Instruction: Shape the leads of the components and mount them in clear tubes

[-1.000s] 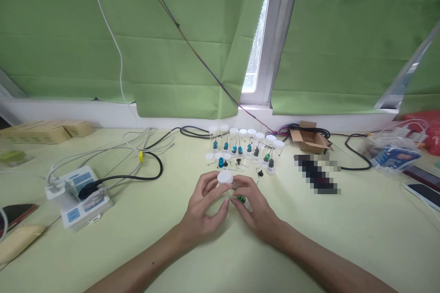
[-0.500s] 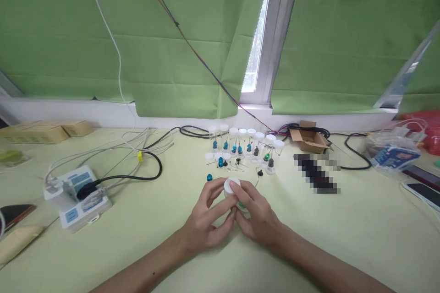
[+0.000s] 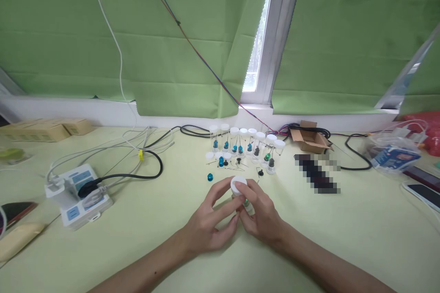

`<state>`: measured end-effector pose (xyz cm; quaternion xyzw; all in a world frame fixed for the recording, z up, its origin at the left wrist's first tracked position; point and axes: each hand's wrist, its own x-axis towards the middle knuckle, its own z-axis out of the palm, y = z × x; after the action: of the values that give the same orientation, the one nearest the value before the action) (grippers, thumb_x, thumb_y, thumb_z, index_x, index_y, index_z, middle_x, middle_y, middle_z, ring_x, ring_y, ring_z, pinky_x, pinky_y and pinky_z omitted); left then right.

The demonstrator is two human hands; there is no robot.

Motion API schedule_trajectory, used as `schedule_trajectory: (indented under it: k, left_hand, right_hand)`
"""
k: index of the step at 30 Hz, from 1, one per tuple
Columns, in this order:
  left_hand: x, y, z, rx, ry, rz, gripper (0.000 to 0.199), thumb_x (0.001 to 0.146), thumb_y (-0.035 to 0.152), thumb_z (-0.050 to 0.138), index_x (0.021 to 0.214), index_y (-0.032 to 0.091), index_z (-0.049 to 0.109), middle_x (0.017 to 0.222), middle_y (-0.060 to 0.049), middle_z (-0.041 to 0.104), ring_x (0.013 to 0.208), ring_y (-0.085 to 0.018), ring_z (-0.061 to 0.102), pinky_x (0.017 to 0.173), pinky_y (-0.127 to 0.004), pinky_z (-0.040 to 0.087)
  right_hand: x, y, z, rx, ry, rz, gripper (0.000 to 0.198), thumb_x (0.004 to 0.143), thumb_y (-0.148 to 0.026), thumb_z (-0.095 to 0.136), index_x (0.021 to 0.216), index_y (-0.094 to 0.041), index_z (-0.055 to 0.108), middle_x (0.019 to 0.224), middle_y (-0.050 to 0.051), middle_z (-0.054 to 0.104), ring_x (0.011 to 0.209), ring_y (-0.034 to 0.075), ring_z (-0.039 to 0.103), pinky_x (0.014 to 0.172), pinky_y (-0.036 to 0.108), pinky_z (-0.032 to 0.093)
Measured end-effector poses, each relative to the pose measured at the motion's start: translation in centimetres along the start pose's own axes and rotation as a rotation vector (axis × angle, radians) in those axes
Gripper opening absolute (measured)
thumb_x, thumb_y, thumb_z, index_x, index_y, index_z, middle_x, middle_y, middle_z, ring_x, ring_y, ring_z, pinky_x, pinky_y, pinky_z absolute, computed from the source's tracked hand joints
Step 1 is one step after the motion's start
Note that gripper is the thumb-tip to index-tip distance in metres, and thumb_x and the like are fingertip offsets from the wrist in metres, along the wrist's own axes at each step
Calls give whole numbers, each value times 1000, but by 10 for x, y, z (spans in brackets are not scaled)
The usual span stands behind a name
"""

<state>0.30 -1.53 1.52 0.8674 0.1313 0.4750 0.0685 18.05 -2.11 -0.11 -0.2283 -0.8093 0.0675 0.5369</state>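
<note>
Between my two hands is a small clear vial with a white cap and something green inside. My left hand is closed around its left side, fingers at the cap and the body. On the other side my right hand grips it, with a finger pressed on the cap. My fingers hide much of the vial's body. Beyond my hands, several similar white-capped vials stand in a row with blue, green or dark pieces inside. A loose blue piece and a black piece lie nearer to me.
A power strip with plugs and cables sits on the left. An opened cardboard box stands at the back right, near black cables. Phones and a plastic bag are at the far right. Green curtains hang behind the table.
The vial has shifted slightly right and looks more upright between my fingers. My left thumb or lower fingers have eased a little away from the right hand.
</note>
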Motion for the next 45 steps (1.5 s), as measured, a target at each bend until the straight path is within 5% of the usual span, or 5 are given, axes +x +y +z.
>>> schedule_trajectory:
  k: [8, 25, 29, 38, 45]
  left_hand:
    - [0, 6, -5, -42, -129, -32, 66, 79, -1, 57, 142, 14, 44, 148, -21, 38, 136, -33, 45, 103, -45, 52]
    - [-5, 5, 0, -58, -99, -175, 63, 86, 6, 55, 145, 17, 35, 146, -19, 46, 135, -29, 47, 108, -44, 47]
    - [-7, 2, 3, -63, -10, -220, 60, 88, 8, 53, 144, 20, 34, 138, -17, 52, 129, -27, 51, 105, -46, 48]
    - [-6, 0, 3, -100, 124, -269, 43, 93, 15, 50, 135, 20, 41, 111, -12, 54, 93, -21, 55, 79, -40, 55]
    - [-5, 0, 0, -76, 169, -191, 34, 96, 20, 49, 130, 18, 45, 110, -12, 57, 100, -22, 56, 79, -36, 54]
  right_hand:
    - [-1, 6, 0, -43, 109, 34, 53, 86, -1, 51, 132, -26, 41, 90, 5, 54, 74, 18, 51, 62, 30, 49]
    - [-8, 14, 8, 15, 222, 180, 45, 94, -15, 54, 135, -23, 39, 109, 9, 59, 82, 15, 63, 70, 29, 57]
    - [-7, 11, 9, 25, 183, 200, 47, 95, -19, 53, 139, -22, 36, 104, 7, 61, 74, 13, 62, 69, 28, 57]
    - [-3, 1, 5, 48, 18, 88, 49, 97, -19, 48, 143, -24, 31, 111, 11, 61, 90, 19, 64, 74, 31, 57]
    - [4, -1, 5, 64, -167, 16, 54, 99, -17, 44, 150, -23, 26, 110, 11, 62, 100, 20, 60, 82, 35, 56]
